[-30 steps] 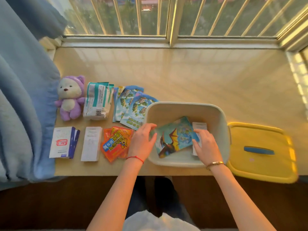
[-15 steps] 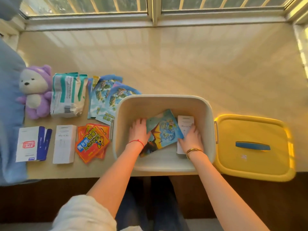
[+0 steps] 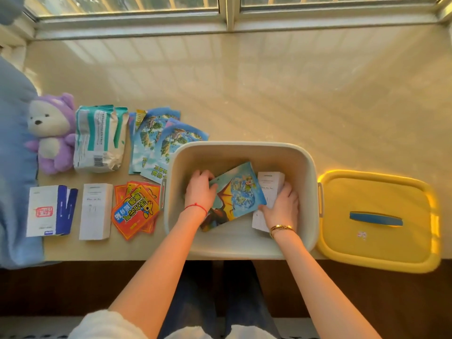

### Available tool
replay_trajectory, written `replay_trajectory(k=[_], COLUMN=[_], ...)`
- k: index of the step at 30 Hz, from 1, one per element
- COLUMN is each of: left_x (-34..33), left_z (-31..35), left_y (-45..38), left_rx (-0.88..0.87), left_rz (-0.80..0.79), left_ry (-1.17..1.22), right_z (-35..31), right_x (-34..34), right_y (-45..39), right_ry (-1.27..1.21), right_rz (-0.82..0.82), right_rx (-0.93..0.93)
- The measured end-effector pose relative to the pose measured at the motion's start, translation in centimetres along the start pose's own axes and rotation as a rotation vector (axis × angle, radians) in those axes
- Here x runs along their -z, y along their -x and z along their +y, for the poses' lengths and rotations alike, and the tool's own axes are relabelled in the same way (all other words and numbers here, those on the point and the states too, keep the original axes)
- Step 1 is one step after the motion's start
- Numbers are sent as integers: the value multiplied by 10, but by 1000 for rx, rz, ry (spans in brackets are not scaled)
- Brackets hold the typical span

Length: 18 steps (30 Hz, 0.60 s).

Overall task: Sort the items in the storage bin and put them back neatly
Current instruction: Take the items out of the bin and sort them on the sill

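Hands [image 3: 199, 192] lower, perhaps; packets [image 3: 159, 140] beside bin [image 3: 244, 148]

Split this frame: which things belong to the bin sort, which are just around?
Job: storage bin, dragon packet, white box, orange packets, blue packets, plush toy, yellow lid.
Around: blue curtain, window frame.

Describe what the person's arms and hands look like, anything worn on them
Both forearms are bare. The left hand has a thin red string bracelet at the wrist. The right hand has a gold bangle at the wrist. A pale, whitish sleeve covers the left upper arm. No rings can be made out.
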<state>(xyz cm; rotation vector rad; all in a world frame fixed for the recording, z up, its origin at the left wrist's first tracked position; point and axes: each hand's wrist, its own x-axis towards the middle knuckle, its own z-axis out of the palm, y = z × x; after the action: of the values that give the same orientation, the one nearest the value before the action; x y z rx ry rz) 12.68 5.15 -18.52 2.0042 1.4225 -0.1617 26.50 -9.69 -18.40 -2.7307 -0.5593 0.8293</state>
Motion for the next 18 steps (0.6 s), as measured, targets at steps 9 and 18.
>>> replay_trajectory(k=[9, 18], left_x=[36, 52], left_z=[-9, -9], left_y=[40, 40], left_rx=[-36, -106], left_rz=[-66, -259], left_ry=[226, 489], right_z=[-2, -13], right_x=[44, 88], right_y=[22, 31], right_ry=[-404, -848], right_rz=[-114, -514], right_rx=[-9, 114])
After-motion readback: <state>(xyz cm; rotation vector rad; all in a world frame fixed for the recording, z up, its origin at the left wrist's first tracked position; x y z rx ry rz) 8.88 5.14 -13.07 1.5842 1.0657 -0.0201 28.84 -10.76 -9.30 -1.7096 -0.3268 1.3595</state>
